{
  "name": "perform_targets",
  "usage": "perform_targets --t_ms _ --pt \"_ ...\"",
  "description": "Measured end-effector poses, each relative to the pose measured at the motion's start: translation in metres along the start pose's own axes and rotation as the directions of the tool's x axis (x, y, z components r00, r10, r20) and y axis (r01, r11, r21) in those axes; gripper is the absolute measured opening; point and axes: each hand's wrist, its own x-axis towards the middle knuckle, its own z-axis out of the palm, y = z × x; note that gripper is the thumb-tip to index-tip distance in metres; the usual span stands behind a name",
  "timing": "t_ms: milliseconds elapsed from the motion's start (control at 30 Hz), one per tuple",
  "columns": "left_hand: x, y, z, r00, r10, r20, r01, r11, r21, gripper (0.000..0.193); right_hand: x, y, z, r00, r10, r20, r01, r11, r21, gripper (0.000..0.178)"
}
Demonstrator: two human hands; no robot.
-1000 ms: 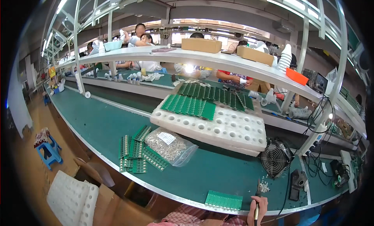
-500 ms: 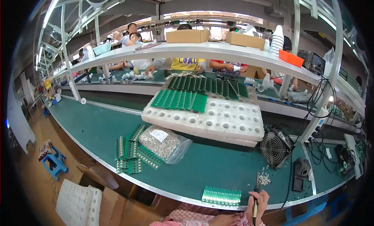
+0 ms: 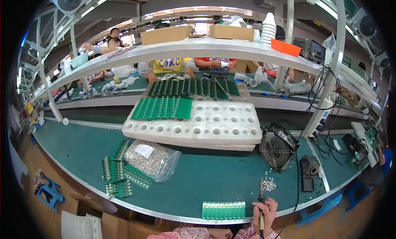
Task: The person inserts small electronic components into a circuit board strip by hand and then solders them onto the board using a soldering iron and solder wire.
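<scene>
My right hand [image 3: 266, 212] is closed around a soldering iron [image 3: 261, 197], held upright with its tip pointing away from me. Beside the tip lies a small pile of tiny whitish parts [image 3: 269, 184]. A green circuit board panel [image 3: 223, 210] rests at the bench's near edge, left of that hand and apart from it. At the lower edge of the picture my left hand [image 3: 220, 233] shows only in part, below the panel; its fingers cannot be made out.
Left lie stacked green boards [image 3: 117, 172] and a clear bag of small parts [image 3: 148, 157]. White foam blocks [image 3: 214, 127] carry rows of boards [image 3: 161, 108]. A fan [image 3: 275, 148], an iron stand [image 3: 309, 173] and cables are at right. Co-workers sit beyond the shelf [image 3: 173, 49].
The whole view has swung, so the bench scene sits further left. My right hand keeps its grip on the soldering iron, whose tip stays beside the small pile.
</scene>
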Motion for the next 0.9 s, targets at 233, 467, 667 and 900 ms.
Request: perform_targets --t_ms 233,467,667,900 --pt "0.042 -0.033 -0.013 0.984 0.076 -0.164 -0.077 0.997 0.003 0.071 0.001 -0.006 0.008 0.991 -0.120 -0.060 0.115 0.990 -0.078 0.029" --pt "0.026 -0.064 -0.005 0.935 -0.025 -0.353 0.005 0.998 -0.058 0.066 -0.003 0.000 0.005 0.994 -0.108 0.004 0.108 0.989 -0.100 0.031" --pt "0.018 -0.100 -0.026 0.836 -0.097 -0.539 0.074 0.995 -0.065 0.062 -0.005 -0.003 0.006 0.996 -0.091 0.014 0.092 0.988 -0.122 0.028" --pt "0.016 -0.116 -0.020 0.741 -0.124 -0.660 0.065 0.991 -0.114 0.058 -0.001 -0.006 0.006 0.991 -0.130 0.011 0.130 0.980 -0.152 0.028"
